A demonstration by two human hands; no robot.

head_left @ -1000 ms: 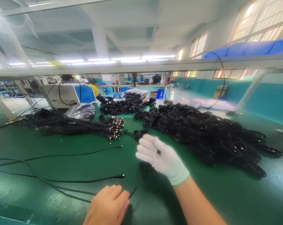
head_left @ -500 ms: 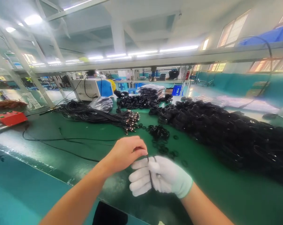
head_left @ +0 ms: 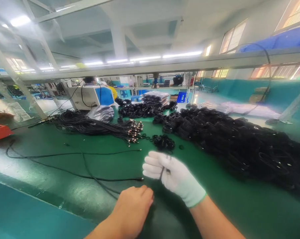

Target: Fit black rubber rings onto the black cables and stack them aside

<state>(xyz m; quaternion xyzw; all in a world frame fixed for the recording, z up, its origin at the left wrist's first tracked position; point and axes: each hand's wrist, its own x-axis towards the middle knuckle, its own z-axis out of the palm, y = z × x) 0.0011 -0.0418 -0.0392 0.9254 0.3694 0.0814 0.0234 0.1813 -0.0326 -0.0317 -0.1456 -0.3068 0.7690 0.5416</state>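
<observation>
My bare left hand (head_left: 136,205) is low over the bench, its fingers curled closed. A black cable (head_left: 96,179) runs across the green top to this hand; the part in the fingers is hidden. My right hand (head_left: 173,176), in a white glove, is just above and to the right. Its thumb presses a short black length of cable (head_left: 162,172) against the palm, and a small dark tip shows beside the thumb. Past the glove lies a small heap of black rings (head_left: 164,142). Another cable end with a metal connector (head_left: 142,179) rests between the hands and the bundle.
A bundle of black cables (head_left: 97,124) with brass-coloured ends lies at the back left. Coiled black cables (head_left: 221,139) form a large pile on the right. Further back are a white and blue machine (head_left: 90,97) and a red box (head_left: 0,132). A metal rail (head_left: 140,69) crosses above.
My left hand has moved down and away from the gloved hand, and a cable now slants toward it. The gloved hand has risen slightly. The view has shifted a little to the right.
</observation>
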